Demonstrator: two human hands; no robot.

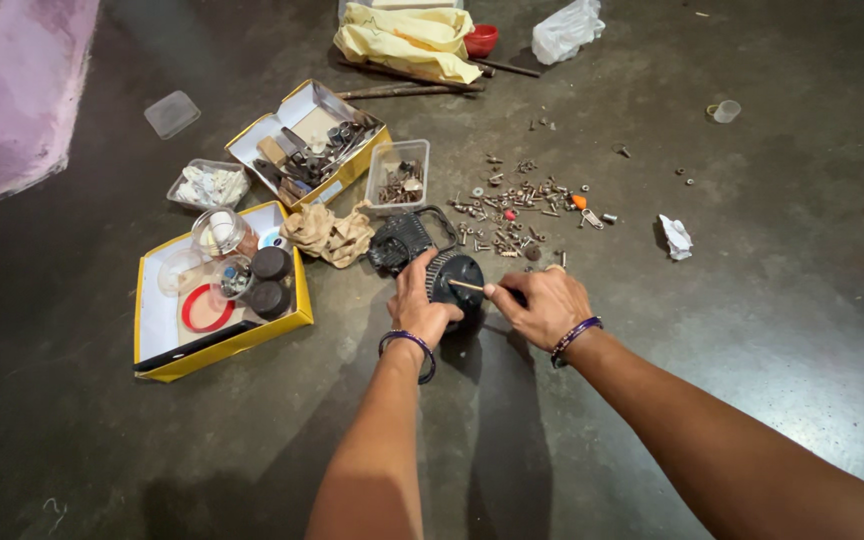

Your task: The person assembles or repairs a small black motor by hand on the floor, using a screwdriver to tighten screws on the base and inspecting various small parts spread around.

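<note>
On the floor (712,330), right of the yellow box (167,345) and near the loose screws (517,205), the left hand (420,305) clamps the black housing (455,283) while right-hand (544,303) fingers pinch a thin driver (465,286), which could slip if tilted.

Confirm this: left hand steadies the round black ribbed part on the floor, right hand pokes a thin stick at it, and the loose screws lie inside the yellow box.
Wrong on the screws: the head view shows them scattered on the bare floor, beyond the hands. The rest stands.
</note>
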